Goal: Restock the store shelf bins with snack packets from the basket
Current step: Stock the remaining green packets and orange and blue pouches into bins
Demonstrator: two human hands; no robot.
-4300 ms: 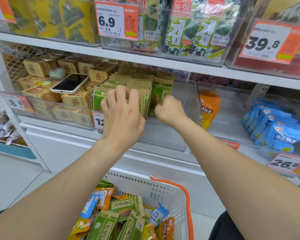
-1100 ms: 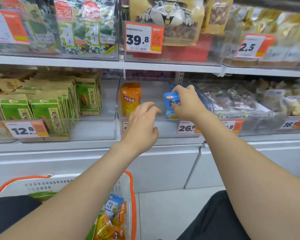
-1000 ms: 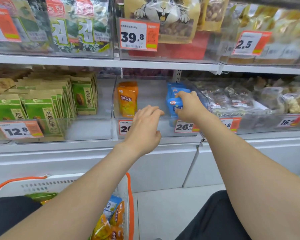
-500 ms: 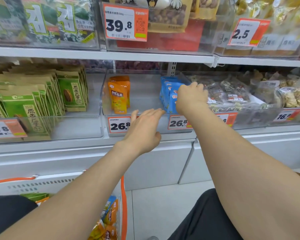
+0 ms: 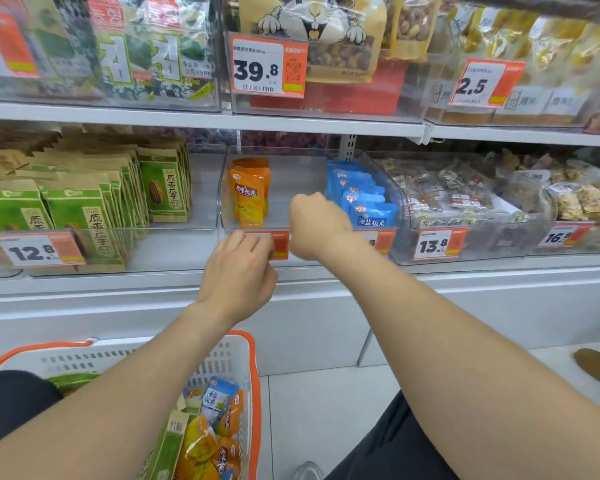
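A clear shelf bin (image 5: 223, 188) holds a short row of orange packets (image 5: 248, 199) on its left and a row of blue packets (image 5: 371, 216) on its right. My right hand (image 5: 317, 225) is balled with curled fingers just left of the front blue packet, at the bin's front wall, and I see nothing in it. My left hand (image 5: 238, 271) hovers lower, with its bent fingers against the bin's orange price tag and nothing held. The white basket (image 5: 238, 355) with orange rim sits by my lap, holding several green, blue and orange packets (image 5: 215, 400).
Green seed packets (image 5: 84, 216) fill the bin to the left. Clear-wrapped snacks (image 5: 465, 195) fill the bins to the right. An upper shelf (image 5: 291, 121) with seaweed and nut bags hangs close above. White floor tiles lie below on the right.
My right hand has let go of the blue packets and drawn back to the bin's front, curled. My left hand's fingers have bent down against the price tag.
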